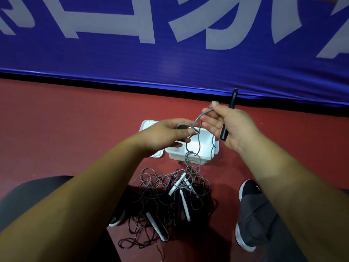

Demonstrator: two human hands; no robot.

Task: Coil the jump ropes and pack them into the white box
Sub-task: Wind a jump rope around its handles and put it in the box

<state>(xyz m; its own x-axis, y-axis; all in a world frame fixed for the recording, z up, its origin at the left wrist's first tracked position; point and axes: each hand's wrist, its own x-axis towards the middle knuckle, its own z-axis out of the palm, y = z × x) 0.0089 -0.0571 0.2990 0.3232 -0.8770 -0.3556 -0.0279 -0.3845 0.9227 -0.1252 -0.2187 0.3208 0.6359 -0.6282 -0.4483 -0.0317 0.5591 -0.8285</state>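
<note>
**Q:** How far is the task being judged to have advanced?

**A:** An early stage is being indicated. One thin grey rope cord (198, 118) is being drawn up from the tangled pile of grey and black ropes with white and black handles (170, 201), which is lying on the red floor (75, 129) at the near edge, between the shoes. The cord is being pinched between thumb and forefinger of the right hand (232, 127), and a slim black handle (229, 118) is being held against that palm. A loop is being pinched by the left hand (166, 135), its fingers pressed together. The open white plastic box (181, 157) is standing toward the floor's far edge, apparently with nothing packed; its white lid (148, 125) is lying beside it.

**Q:** Is any writing being read?

**A:** None. Large white characters on the blue banner (170, 59) are being cropped by the frame and cannot be read.
</note>
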